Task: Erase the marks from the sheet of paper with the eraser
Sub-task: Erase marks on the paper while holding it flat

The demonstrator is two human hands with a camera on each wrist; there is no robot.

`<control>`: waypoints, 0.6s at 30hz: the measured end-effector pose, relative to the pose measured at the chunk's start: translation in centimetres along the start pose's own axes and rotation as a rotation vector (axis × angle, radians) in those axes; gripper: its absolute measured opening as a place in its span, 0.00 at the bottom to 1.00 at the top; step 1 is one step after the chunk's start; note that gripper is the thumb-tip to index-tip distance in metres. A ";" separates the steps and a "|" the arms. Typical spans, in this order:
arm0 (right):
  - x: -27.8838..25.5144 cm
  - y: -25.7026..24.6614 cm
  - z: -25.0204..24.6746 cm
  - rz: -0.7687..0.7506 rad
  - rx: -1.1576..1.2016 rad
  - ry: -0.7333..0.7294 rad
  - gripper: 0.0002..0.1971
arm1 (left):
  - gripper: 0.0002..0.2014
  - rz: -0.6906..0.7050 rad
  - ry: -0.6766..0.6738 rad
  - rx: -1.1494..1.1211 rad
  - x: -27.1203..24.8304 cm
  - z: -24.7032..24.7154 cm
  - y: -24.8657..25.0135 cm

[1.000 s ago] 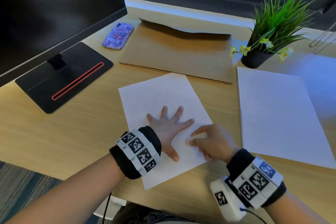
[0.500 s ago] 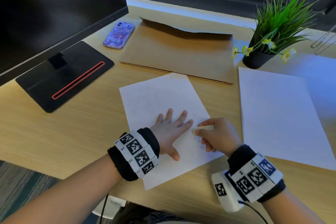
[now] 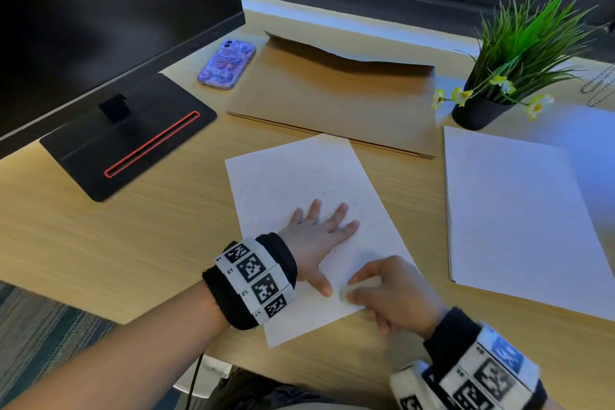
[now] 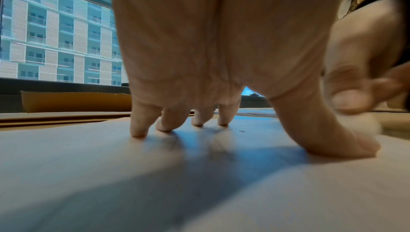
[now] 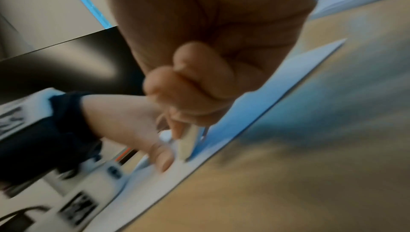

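A white sheet of paper (image 3: 299, 176) with faint pencil marks lies tilted on the wooden desk. My left hand (image 3: 319, 236) lies flat on its lower half, fingers spread and pressing it down; the left wrist view shows the fingertips (image 4: 137, 130) on the paper (image 4: 88, 174). My right hand (image 3: 392, 296) pinches a white eraser (image 3: 357, 288) whose end touches the sheet near its lower right edge, just right of my left thumb. In the right wrist view the eraser (image 5: 188, 144) sticks out below my curled fingers, blurred by motion.
A stack of white paper (image 3: 525, 216) lies to the right. A brown envelope (image 3: 332, 100) sits behind the sheet, a potted plant (image 3: 499, 76) at the back right, a purple phone (image 3: 228, 65) and a monitor with its black base (image 3: 129, 133) to the left.
My right hand with the eraser slid up the sheet's right edge, then back down toward me, near my left thumb. The left hand stays pressed on the paper.
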State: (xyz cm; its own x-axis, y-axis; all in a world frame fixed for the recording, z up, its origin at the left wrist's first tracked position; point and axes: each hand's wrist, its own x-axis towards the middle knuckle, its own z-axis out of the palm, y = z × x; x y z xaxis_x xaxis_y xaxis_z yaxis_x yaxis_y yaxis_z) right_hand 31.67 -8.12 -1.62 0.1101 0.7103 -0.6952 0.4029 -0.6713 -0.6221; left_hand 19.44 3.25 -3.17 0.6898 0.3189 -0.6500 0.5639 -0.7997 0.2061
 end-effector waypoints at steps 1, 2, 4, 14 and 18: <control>0.0 0.0 -0.1 0.005 -0.006 -0.023 0.05 | 0.57 0.000 0.000 0.002 0.0 0.0 0.0; 0.3 0.0 -0.7 0.003 0.001 0.002 0.05 | 0.57 -0.001 0.001 0.001 0.0 0.0 0.0; 1.4 0.0 -2.3 -0.001 0.049 0.152 0.05 | 0.56 -0.002 0.002 -0.005 -0.1 0.0 -0.1; 1.2 0.3 -2.0 -0.017 0.064 0.189 0.07 | 0.57 -0.002 -0.002 0.016 -0.1 -0.1 -0.1; 0.7 0.5 -1.4 -0.074 0.044 0.253 0.08 | 0.58 -0.010 -0.007 0.021 0.0 0.0 -0.1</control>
State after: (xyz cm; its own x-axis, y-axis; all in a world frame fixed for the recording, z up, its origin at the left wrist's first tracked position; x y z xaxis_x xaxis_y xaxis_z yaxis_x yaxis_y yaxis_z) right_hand 33.24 -7.66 -1.87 0.3078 0.7842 -0.5388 0.3788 -0.6205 -0.6867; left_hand 19.39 3.32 -3.14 0.6807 0.3233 -0.6574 0.5609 -0.8072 0.1839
